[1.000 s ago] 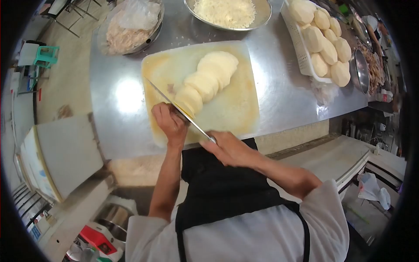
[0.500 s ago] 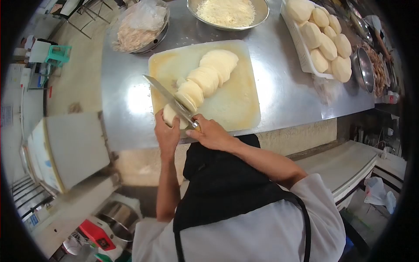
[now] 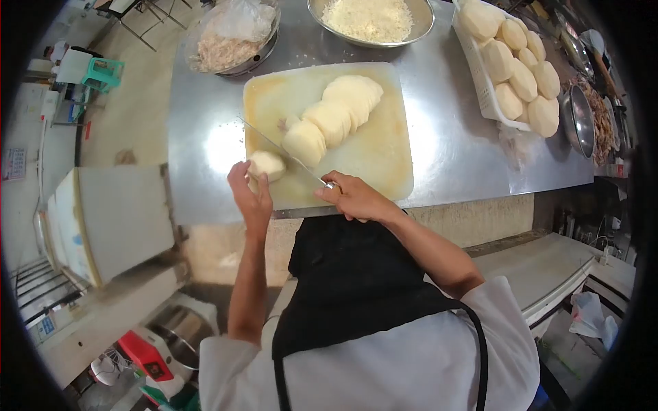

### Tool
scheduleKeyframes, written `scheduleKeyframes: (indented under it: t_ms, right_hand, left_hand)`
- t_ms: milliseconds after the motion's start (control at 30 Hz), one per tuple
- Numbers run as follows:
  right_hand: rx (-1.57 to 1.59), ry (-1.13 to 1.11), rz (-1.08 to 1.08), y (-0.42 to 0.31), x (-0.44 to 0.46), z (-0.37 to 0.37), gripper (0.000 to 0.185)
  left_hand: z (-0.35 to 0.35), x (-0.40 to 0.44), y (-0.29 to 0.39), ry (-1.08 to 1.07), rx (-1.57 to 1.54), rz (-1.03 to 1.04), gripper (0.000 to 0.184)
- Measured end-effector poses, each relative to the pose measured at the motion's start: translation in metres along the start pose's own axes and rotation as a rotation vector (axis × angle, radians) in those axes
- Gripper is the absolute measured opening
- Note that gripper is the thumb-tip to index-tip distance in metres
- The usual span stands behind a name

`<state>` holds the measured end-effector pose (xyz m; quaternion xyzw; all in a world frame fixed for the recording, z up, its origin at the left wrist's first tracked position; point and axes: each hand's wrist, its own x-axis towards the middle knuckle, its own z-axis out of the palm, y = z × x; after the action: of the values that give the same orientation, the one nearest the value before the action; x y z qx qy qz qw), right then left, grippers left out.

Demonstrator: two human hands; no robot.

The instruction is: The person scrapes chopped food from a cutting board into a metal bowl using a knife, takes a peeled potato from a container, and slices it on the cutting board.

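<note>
My right hand [image 3: 356, 197] is wrapped round the handle of a kitchen knife [image 3: 293, 157]. The blade points up and left across the cutting board [image 3: 373, 164], seen nearly edge-on. To its left, my left hand [image 3: 251, 192] grips a pale piece of peeled potato [image 3: 267, 166] at the board's left edge, fingers on its far left side and thumb at its near side. Right of the blade, a row of overlapping potato slices [image 3: 329, 123] runs diagonally toward the board's far right corner. A small gap separates the held piece from these slices.
A white plastic basket [image 3: 484, 96] of whole peeled potatoes [image 3: 522, 81] stands on the steel table [image 3: 445, 164] at right, beside a metal bowl [image 3: 578, 120]. At the back are a bowl of pale shreds [image 3: 367, 20] and a plastic-covered container [image 3: 236, 41].
My left hand and the potato piece have shifted left, away from the blade. My right hand with the knife has moved right, and the blade has turned more edge-on. The view has shifted slightly.
</note>
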<state>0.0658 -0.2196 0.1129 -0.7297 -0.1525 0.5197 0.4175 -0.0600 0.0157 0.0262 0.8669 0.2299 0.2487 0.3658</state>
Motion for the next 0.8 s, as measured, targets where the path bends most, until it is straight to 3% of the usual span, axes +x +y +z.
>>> scheduleKeyframes:
  t_ms: [133, 233, 333, 433, 567, 800]
  right_hand:
    - [-0.143, 0.113, -0.103, 0.02, -0.008, 0.005, 0.062]
    - [-0.06, 0.09, -0.029, 0.03, -0.011, 0.004, 0.06]
    - [-0.144, 0.176, -0.134, 0.027, -0.015, 0.011, 0.057]
    - [-0.075, 0.223, -0.179, 0.036, -0.005, 0.023, 0.056]
    - [-0.064, 0.136, -0.029, -0.001, -0.024, 0.013, 0.054]
    - [-0.028, 0.112, -0.021, -0.015, -0.007, 0.018, 0.05]
  left_hand:
    - [0.016, 0.014, 0.005, -0.118, -0.068, 0.173, 0.03]
    - [0.016, 0.019, 0.011, -0.113, -0.122, 0.204, 0.023]
    - [0.03, 0.023, 0.013, 0.016, -0.039, 0.182, 0.026]
    - [0.045, 0.03, 0.019, -0.001, 0.13, 0.239, 0.029]
    - [0.041, 0.036, 0.02, -0.042, 0.116, 0.228, 0.03]
    - [0.045, 0.039, 0.015, -0.048, 0.08, 0.218, 0.028]
